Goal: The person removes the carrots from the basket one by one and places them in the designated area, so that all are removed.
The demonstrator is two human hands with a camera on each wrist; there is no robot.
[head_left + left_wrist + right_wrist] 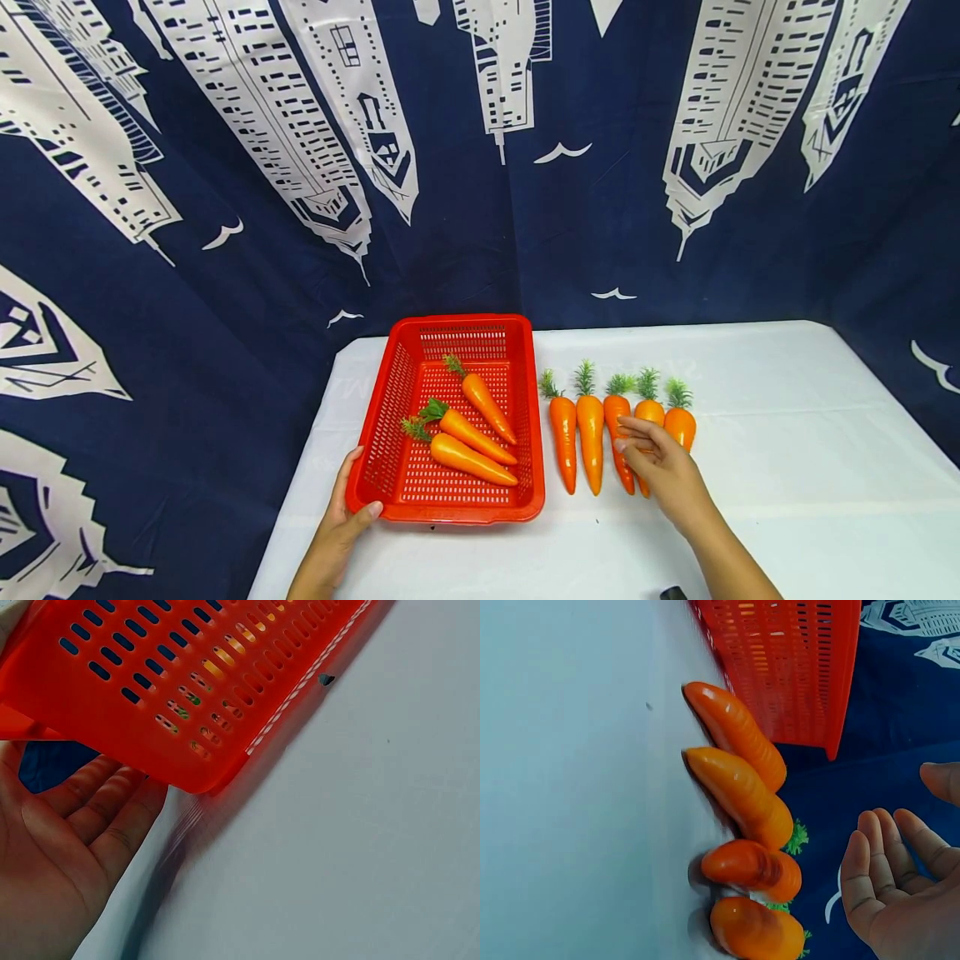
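Bare forearms [723, 542] are cut off by the lower edge of the head view, where a dark object [673, 593], too cropped to be identified, is also seen. Five carrots [591, 437] are laid side by side on the white tablecloth [795, 433], right of the red basket [442, 514], long axes pointed away from the person, leafy tops far, tips near. Part of the row is covered by the right hand [663, 462], clearly the nearer one, held above it with fingers relaxed, thumb apart and nothing grasped. By the left hand [337, 525] the basket's near left corner is gripped, thumb over the rim. Three more carrots [476, 435] are contained in the basket, lying slanted. Faint letter-like marks [686, 367] on the tablecloth cannot be read; no brand can be made out.
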